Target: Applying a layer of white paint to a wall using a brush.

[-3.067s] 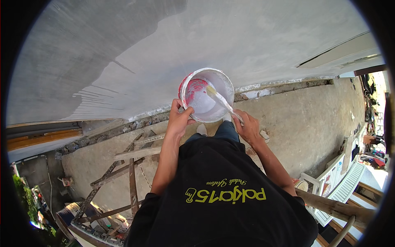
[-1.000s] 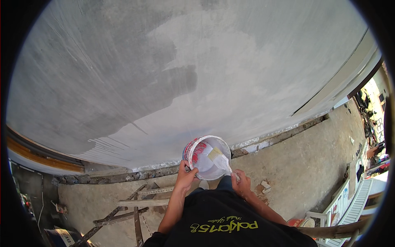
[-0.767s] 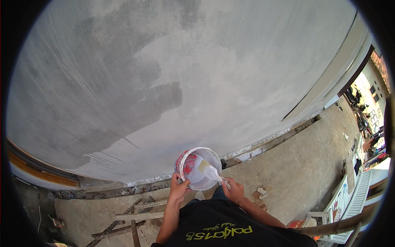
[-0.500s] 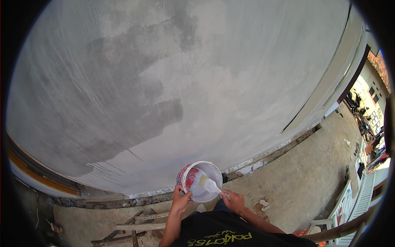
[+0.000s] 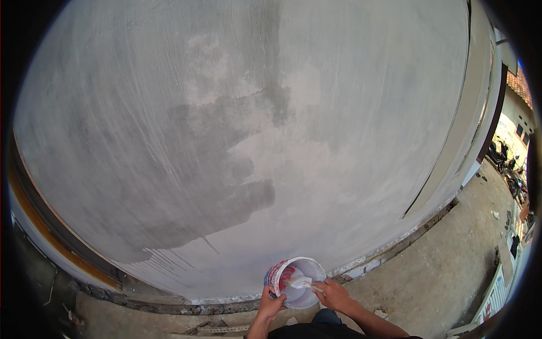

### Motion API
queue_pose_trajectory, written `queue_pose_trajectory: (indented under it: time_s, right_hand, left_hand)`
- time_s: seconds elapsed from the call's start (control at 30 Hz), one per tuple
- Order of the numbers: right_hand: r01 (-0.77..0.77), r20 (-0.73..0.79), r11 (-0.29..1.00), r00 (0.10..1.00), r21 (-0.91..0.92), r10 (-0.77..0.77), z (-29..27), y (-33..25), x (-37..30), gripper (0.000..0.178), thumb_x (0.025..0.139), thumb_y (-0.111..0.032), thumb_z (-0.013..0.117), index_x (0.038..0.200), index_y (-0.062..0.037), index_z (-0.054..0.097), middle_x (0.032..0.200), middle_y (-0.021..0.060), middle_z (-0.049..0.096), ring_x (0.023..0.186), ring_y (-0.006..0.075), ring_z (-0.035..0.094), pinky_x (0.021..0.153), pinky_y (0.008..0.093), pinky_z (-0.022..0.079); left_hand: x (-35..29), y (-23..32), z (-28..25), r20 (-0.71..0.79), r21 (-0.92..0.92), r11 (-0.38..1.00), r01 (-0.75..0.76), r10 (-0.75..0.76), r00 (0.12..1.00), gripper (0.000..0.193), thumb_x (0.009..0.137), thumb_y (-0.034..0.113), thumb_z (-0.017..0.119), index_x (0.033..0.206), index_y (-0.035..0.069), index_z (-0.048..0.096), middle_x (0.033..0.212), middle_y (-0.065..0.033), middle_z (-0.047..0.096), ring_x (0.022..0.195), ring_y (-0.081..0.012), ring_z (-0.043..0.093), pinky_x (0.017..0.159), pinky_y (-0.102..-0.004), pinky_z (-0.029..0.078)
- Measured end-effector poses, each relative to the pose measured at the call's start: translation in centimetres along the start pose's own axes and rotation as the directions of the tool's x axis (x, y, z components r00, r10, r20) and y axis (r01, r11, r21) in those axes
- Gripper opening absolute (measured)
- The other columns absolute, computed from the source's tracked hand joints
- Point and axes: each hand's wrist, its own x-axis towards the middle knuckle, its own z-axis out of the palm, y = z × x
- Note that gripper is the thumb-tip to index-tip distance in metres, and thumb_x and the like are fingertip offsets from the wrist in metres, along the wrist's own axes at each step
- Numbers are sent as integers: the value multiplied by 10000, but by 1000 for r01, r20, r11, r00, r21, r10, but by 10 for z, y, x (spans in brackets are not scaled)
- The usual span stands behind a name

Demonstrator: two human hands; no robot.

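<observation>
A round white pail (image 5: 309, 266) with red and blue markings on its side is tilted in front of me at the bottom of the view. My left hand (image 5: 271, 305) grips its left rim, thumb over the edge. Inside the mouth of the pail is a wide paintbrush (image 5: 299, 281), coated in white. The fingers of my right hand (image 5: 334, 295) are closed round its handle at the pail's right edge. Beyond stands a grey wall (image 5: 344, 147) with darker, wet-looking patches and drips at its lower left.
A narrow broken channel (image 5: 389, 248) runs along the wall's foot. Concrete ground (image 5: 451, 248) extends to the right, with a white slatted piece (image 5: 492, 296) near the edge. Parked motorbikes (image 5: 505, 161) stand far right. A wooden frame piece (image 5: 217, 327) lies low, left of the pail.
The view has tilted up, so the pail and my hands appear lower and farther right. The brush has sunk deeper into the pail, and its bristles are now harder to see.
</observation>
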Motion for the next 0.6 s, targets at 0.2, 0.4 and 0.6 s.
queue_pose_trajectory:
  time_s: [0.2,0.4,0.6]
  right_hand:
    - [-8,246,970,967,-243,70,1,-14,31,270,862,-251,580,1012,-29,610,965,188,588,885,355,629,746,454,521]
    - [30,297,896,948,-442,115,4,-20,61,203,815,-128,536,977,-43,624,1007,174,581,815,310,662,673,410,533]
    - [37,273,899,957,-437,94,40,-14,55,235,882,-235,513,956,-49,635,927,161,606,778,313,663,659,418,523]
  left_hand:
    - [-8,10,5,21,1,996,-90,90,996,363,768,-27,621,953,129,350,892,-63,528,741,-173,576,500,-307,506]
    - [-8,27,10,67,3,984,-178,177,982,343,777,-59,572,988,122,370,904,-38,524,801,-134,547,571,-266,467]
    - [-12,23,12,77,-60,967,-247,251,965,363,755,-113,539,986,106,364,1000,-41,478,968,-142,507,632,-252,472]
